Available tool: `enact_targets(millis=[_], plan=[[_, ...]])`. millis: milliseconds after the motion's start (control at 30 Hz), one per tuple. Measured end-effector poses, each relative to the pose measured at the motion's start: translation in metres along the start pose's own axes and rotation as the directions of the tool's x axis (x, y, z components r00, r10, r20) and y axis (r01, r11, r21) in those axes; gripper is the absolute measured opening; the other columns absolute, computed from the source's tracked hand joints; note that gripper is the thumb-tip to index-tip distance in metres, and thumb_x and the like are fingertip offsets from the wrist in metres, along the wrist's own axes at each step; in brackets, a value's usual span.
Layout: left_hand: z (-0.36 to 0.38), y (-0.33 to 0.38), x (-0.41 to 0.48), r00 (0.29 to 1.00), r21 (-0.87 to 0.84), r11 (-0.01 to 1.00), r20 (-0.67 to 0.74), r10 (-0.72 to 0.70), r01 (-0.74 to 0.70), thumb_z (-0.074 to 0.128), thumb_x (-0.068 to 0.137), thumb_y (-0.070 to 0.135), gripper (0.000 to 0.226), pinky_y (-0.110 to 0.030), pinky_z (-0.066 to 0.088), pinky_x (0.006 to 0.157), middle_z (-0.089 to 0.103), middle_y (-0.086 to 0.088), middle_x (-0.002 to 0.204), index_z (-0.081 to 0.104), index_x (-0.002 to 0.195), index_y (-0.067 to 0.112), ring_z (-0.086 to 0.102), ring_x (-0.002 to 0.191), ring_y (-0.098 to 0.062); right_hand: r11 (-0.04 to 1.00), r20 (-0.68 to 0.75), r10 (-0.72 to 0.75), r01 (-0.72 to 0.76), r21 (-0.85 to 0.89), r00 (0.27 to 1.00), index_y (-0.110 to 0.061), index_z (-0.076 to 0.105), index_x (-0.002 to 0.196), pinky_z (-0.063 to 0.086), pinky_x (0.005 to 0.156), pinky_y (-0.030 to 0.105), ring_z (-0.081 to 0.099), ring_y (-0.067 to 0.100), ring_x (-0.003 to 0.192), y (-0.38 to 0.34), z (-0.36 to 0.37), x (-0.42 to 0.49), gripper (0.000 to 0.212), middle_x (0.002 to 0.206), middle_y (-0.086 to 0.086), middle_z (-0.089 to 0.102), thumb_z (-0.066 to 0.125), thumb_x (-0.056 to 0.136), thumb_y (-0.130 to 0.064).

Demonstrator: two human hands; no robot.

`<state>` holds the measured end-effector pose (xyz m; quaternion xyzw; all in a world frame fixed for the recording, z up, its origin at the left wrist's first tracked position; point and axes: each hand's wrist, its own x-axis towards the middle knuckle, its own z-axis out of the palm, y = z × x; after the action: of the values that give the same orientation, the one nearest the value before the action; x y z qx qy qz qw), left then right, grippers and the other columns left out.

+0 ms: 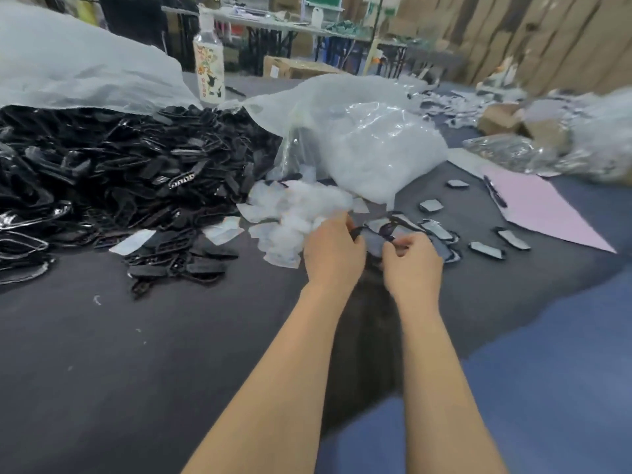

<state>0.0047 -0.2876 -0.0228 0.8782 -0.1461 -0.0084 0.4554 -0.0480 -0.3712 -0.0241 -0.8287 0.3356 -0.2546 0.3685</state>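
Cardboard cartons line the far wall of a workroom, and a long dark counter [136, 354] fills the foreground. At the counter, the person's two bare forearms reach forward. The left grip [333, 254] and the right grip [412, 265] meet just above the surface, both with fingers curled, each pinching one end of a small black piece [385, 230]. The piece looks thin, dark and glossy, with a loop-like outline; motion blur hides finer detail, and I cannot tell whether a clear sleeve is already around it.

To the left lies a big heap of black pieces [119, 172], spilling from a pale sack. Just ahead of the hands sits a loose pile of small clear sleeves [297, 206]. To the right, several sleeved pieces [487, 250] lie apart in a scatter, near a pink sheet [547, 210].

This looks like the bagging step: one piece being fed into a sleeve. The next move probably calls for holding the sleeve mouth open with one hand, sliding the piece fully in, then setting it with the finished ones on the right.
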Motion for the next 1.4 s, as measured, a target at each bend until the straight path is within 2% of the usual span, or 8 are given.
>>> enact_targets(millis=[200,400,567,900,1067,1200,1300,1400], plan=[[0.026,-0.001,-0.001,1.000,0.190,0.982,-0.004,-0.019,0.019,0.054,0.095,0.029,0.029,-0.040,0.035,0.096,0.053,-0.007,0.124,0.058,0.121,0.018,0.049,0.118,-0.029,0.998,-0.019,0.034,-0.035,-0.043,0.999,-0.011,0.050,0.105,0.033,0.070,0.030,0.054,0.030,0.094,0.016,-0.001,0.000,0.015,0.105,0.012,0.064,0.053,0.091,-0.015],[0.000,0.003,0.003,0.993,-0.064,0.998,-0.118,0.019,-0.027,0.055,0.094,0.023,0.027,-0.040,0.041,0.099,0.059,-0.006,0.119,0.061,0.118,0.013,0.055,0.111,-0.024,0.996,-0.085,-0.055,0.061,0.069,0.995,-0.015,0.048,0.094,0.031,0.066,0.029,0.054,0.026,0.082,-0.005,0.004,-0.010,0.009,0.086,0.007,0.063,0.057,0.089,-0.017],[-0.058,-0.018,0.006,0.959,-0.226,0.974,-0.276,-0.066,0.002,0.055,0.094,0.018,0.020,-0.019,0.038,0.080,0.064,-0.001,0.111,0.063,0.111,0.013,0.060,0.100,-0.018,0.961,0.176,-0.207,0.166,0.221,0.963,-0.016,0.054,0.093,0.040,0.069,0.030,0.058,0.022,0.083,-0.062,0.049,-0.036,0.005,0.085,0.003,0.064,0.058,0.090,-0.018],[-0.186,-0.117,-0.023,0.750,-0.291,0.947,-0.593,-0.293,0.139,0.053,0.092,0.012,0.015,-0.014,0.037,0.070,0.059,0.006,0.091,0.060,0.104,0.015,0.055,0.086,-0.013,0.865,0.487,-0.469,0.493,0.088,0.736,-0.016,0.064,0.113,0.044,0.091,0.037,0.054,0.028,0.111,-0.154,0.152,-0.107,0.025,0.116,0.008,0.063,0.053,0.092,-0.023],[-0.214,-0.154,-0.044,0.644,-0.365,0.908,-0.648,-0.406,0.206,0.049,0.092,0.008,0.021,-0.012,0.032,0.065,0.055,0.011,0.083,0.061,0.110,0.011,0.050,0.081,-0.012,0.817,0.509,-0.422,0.558,-0.146,0.751,-0.025,0.054,0.129,0.031,0.101,0.042,0.039,0.031,0.124,-0.155,0.180,-0.128,0.035,0.133,0.007,0.049,0.048,0.095,-0.025],[-0.223,-0.171,-0.053,0.599,-0.122,0.922,-0.728,-0.334,0.366,0.052,0.093,0.013,0.027,-0.027,0.035,0.092,0.055,-0.006,0.124,0.060,0.119,0.014,0.050,0.113,-0.025,0.818,0.479,-0.431,0.555,-0.149,0.765,-0.026,0.054,0.129,0.029,0.102,0.042,0.038,0.031,0.124,-0.151,0.184,-0.127,0.035,0.131,0.008,0.047,0.048,0.094,-0.024],[-0.223,-0.177,-0.055,0.650,0.124,0.841,-0.697,-0.304,0.526,0.053,0.094,0.021,0.042,-0.046,0.012,0.116,0.033,-0.007,0.152,0.050,0.136,0.022,0.018,0.143,-0.031,0.829,0.451,-0.429,0.539,-0.148,0.783,-0.025,0.055,0.129,0.028,0.102,0.041,0.038,0.030,0.124,-0.149,0.185,-0.127,0.035,0.132,0.007,0.047,0.047,0.095,-0.025],[-0.219,-0.182,-0.054,0.716,0.219,0.780,-0.590,-0.373,0.586,0.050,0.095,0.024,0.042,-0.055,-0.003,0.117,0.023,-0.006,0.158,0.048,0.138,0.024,0.004,0.148,-0.031,0.830,0.430,-0.447,0.543,-0.128,0.785,-0.025,0.052,0.132,0.024,0.104,0.041,0.034,0.028,0.128,-0.147,0.185,-0.128,0.039,0.137,0.004,0.043,0.047,0.094,-0.018]])
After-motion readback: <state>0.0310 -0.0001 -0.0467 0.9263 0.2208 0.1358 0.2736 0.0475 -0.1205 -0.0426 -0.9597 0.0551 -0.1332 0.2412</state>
